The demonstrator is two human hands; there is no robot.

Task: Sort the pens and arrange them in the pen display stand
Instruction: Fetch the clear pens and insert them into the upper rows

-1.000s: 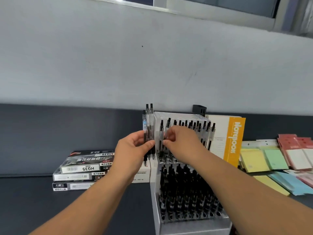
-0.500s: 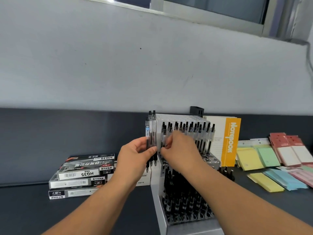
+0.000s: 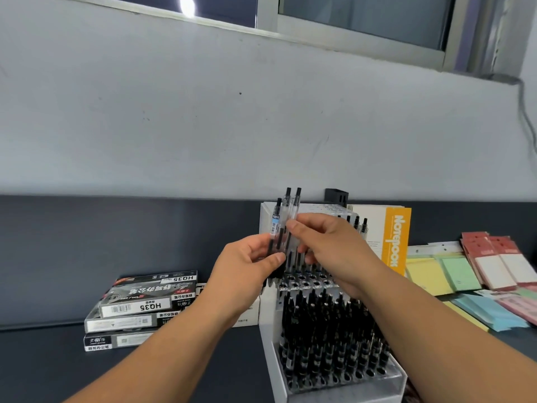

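A bunch of pens (image 3: 286, 225), clear barrels with black tops, stands upright in the left hand (image 3: 247, 269). Its fingers (image 3: 276, 257) are curled round the lower part of the barrels, thumb in front. The right hand (image 3: 331, 248) meets the same bunch from the other side: its thumb lies across the front of the barrels and its other fingers curl behind them, so it pinches the bunch too. Which single pen it has hold of cannot be told.

Just below both sets of fingers is the pen display stand (image 3: 268, 312), white-walled, with two stepped tiers. The upper tier (image 3: 305, 282), directly under the fingers, shows rows of open holes, and the tips of the held pens hang over its left end. Behind the right knuckles a few standing pens (image 3: 356, 222) fill the far side of that tier. The lower tier, beneath the wrists and nearer the person, is packed with black pens (image 3: 328, 335), all upright.

Left of the left fingers, lower and well apart, a stack of boxes (image 3: 136, 306) marked HQ35 lies on the dark worktop (image 3: 58, 367). Right of the right fingers, just beside the stand, a notebook (image 3: 396, 239) with an orange band stands upright. Farther right, coloured paper pads (image 3: 456, 274) in yellow, green, blue and pink lie spread on the worktop. Behind the fingers a small black object (image 3: 336, 196) shows over the top of the stand, against the pale wall
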